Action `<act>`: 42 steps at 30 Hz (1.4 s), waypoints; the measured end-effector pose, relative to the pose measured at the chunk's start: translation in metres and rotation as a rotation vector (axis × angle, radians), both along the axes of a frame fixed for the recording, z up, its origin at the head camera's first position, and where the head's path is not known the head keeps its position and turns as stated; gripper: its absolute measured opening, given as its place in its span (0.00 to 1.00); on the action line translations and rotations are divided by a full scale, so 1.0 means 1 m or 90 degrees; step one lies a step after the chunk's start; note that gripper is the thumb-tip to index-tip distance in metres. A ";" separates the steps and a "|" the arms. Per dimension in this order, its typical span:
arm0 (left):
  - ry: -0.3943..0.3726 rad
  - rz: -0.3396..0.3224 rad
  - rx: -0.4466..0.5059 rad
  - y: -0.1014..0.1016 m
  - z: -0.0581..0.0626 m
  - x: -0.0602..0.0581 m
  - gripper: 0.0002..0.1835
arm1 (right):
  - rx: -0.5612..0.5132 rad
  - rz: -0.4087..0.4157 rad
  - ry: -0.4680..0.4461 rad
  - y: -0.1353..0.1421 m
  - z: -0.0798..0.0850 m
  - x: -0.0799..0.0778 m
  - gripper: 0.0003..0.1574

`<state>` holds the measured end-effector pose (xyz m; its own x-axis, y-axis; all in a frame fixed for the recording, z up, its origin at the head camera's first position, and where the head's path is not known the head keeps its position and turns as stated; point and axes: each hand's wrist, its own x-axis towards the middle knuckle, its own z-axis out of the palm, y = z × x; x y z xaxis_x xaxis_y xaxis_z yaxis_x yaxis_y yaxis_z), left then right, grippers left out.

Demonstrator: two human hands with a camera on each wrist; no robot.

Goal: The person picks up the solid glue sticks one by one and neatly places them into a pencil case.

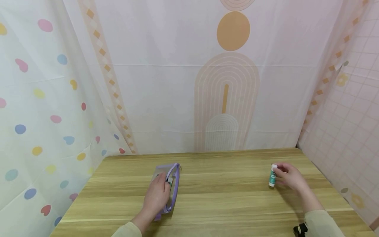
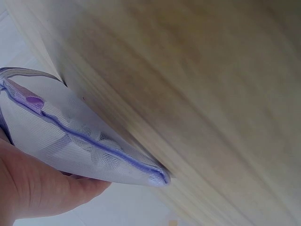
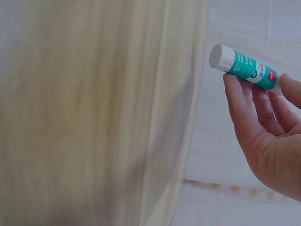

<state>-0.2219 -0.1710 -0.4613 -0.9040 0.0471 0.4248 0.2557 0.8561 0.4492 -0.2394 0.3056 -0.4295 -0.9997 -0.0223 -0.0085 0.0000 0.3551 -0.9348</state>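
On the left of the table, my left hand (image 1: 157,196) grips a mesh zip pouch (image 1: 176,186) with purple edging. Its thumb lies along the pale mesh of the pouch (image 2: 75,134) in the left wrist view. A small white and green item (image 1: 170,181) shows at the pouch's opening beside the fingers; its kind is unclear. Over on the right, my right hand (image 1: 291,177) holds a glue stick (image 1: 272,177) upright between thumb and fingers. The right wrist view shows the white cap and green label of this glue stick (image 3: 251,68).
Both hands work over a wooden table (image 1: 225,197). A patterned curtain (image 1: 165,98) hangs along its back edge, with a dotted curtain (image 1: 44,138) at the left and a checked one (image 1: 352,131) at the right. A black strap (image 1: 300,229) shows near the right sleeve.
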 end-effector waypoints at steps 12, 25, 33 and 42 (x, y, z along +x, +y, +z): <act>-0.024 0.003 0.007 0.000 -0.001 -0.001 0.22 | -0.033 0.012 -0.002 -0.020 -0.003 -0.007 0.26; -0.040 0.001 0.015 0.000 0.001 0.001 0.25 | -0.052 0.037 0.004 -0.043 -0.006 -0.016 0.26; -0.050 0.001 0.017 0.001 0.001 0.001 0.25 | -0.050 0.058 0.006 -0.063 -0.005 -0.022 0.22; -0.047 0.006 0.021 0.001 0.001 0.001 0.26 | -0.059 0.094 0.005 -0.089 -0.003 -0.028 0.21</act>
